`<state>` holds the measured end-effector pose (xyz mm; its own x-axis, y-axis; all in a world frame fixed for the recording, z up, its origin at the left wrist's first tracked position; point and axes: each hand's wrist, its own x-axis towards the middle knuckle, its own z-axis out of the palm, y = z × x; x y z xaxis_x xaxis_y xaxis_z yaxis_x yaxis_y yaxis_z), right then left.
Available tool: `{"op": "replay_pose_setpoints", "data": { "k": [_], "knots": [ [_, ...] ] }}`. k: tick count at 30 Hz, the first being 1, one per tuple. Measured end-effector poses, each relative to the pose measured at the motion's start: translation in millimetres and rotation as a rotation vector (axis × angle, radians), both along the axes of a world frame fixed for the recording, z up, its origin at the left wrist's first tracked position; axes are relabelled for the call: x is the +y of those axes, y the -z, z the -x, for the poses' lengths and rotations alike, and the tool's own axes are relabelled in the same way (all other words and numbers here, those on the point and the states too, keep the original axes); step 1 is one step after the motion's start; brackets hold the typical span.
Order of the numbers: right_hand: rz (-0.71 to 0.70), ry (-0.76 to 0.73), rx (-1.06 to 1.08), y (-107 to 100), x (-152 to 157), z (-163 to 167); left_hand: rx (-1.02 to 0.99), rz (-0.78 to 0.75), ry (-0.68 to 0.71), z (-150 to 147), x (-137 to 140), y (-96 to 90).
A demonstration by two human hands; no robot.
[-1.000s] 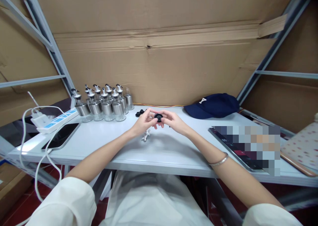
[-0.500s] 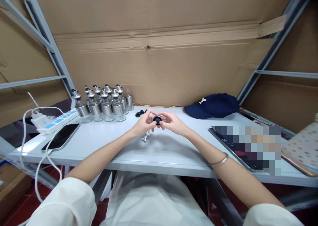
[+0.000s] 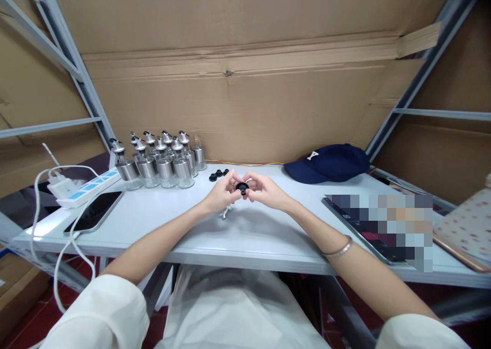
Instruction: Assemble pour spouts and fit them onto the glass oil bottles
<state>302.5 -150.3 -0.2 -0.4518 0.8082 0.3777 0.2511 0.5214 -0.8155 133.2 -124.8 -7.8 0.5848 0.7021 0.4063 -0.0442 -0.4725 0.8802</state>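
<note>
While the black round part (image 3: 242, 186) sits raised above the tabletop (image 3: 161, 231), your left hand (image 3: 220, 192) and right hand (image 3: 266, 190) grip it from opposite sides, likely to hold it steady with its centre facing you. Fingers on both: curled in, parted only by the part's thickness, thumbs at the near edge, pinching that one piece; contact behind it, can't tell. Silvery piece (image 3: 225, 214) lies on the tabletop nearer you, partly hidden, probably there for easy reach. Small black parts (image 3: 218, 173) lie beyond, near the bottles (image 3: 166, 166), seemingly out of the way.
</note>
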Motion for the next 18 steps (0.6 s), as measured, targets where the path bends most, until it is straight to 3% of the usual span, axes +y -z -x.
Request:
{"op": "replay_pose_setpoints", "data": {
  "k": [12,18],
  "knots": [
    [-0.046,0.026,0.013,3.0,2.6,0.0,-0.001,-0.087,-0.039,0.7,4.4,4.6],
    [-0.226,0.16,0.022,-2.8,6.3,-3.9,-0.112,-0.149,-0.156,-0.3,6.7,3.8]
  ]
}}
